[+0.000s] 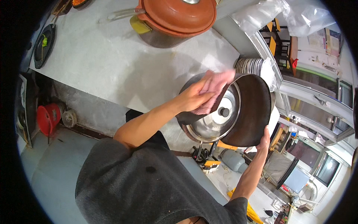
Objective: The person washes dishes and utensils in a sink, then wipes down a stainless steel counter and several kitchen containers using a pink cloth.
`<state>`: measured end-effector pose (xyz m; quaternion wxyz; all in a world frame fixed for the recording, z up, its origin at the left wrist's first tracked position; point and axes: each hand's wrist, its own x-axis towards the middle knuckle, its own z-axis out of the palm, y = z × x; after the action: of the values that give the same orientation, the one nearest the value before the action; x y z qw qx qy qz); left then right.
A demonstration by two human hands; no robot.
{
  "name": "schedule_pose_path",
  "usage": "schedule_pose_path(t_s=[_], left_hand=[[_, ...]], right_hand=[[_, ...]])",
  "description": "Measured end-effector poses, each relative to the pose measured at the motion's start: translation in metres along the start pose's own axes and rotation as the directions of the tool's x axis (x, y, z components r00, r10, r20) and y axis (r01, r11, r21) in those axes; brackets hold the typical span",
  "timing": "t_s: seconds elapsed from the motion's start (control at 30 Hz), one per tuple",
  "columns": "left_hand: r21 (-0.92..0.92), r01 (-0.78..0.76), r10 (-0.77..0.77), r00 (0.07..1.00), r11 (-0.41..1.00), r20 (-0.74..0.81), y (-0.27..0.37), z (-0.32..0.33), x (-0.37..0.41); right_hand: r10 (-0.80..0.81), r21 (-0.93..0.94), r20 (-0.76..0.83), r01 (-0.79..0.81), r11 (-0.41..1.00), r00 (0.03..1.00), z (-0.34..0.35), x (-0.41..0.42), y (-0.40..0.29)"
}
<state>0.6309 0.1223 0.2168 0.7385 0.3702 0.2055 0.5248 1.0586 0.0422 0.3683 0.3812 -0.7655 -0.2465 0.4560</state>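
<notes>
My left hand (193,96) grips a crumpled pink cloth (214,88) and presses it over the edge of a dark brown curved metal piece (249,109). The cloth looks blurred at its tip. On the right, the fingers of my right hand (263,140) hold that same piece by its outer rim. Within its curve shows a round stainless-steel lid (208,127) with a black knob (224,112). What lies under the lid is hidden, and I cannot tell the exact kind of the dark piece.
A large pot with an orange-brown lid (179,16) stands on the pale worktop (106,56). Behind the dark piece is a stack of plates (247,66). A black oval dish (44,47) lies at the left edge. A red bucket (49,119) and a grey gas cylinder (232,159) are lower down.
</notes>
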Motion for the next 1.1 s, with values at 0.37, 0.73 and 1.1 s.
schedule_pose_path(t_s=[0.37, 0.73, 1.1], left_hand=[[-0.190, 0.277, -0.277, 0.960, 0.942, 0.027, -0.023, -0.025, -0.002], [0.084, -0.073, 0.084, 0.987, 0.994, -0.136, -0.022, 0.014, -0.042], [0.333, -0.313, 0.367, 0.923, 0.890, -0.113, -0.003, 0.030, -0.057]], right_hand=[[-0.004, 0.053, 0.052, 0.001, 0.999, 0.999, 0.000, 0.003, 0.001], [0.010, 0.046, 0.014, -0.010, 0.999, 1.000, -0.006, 0.008, 0.004], [-0.007, 0.068, 0.079, 0.002, 0.998, 0.997, 0.000, -0.003, 0.001]])
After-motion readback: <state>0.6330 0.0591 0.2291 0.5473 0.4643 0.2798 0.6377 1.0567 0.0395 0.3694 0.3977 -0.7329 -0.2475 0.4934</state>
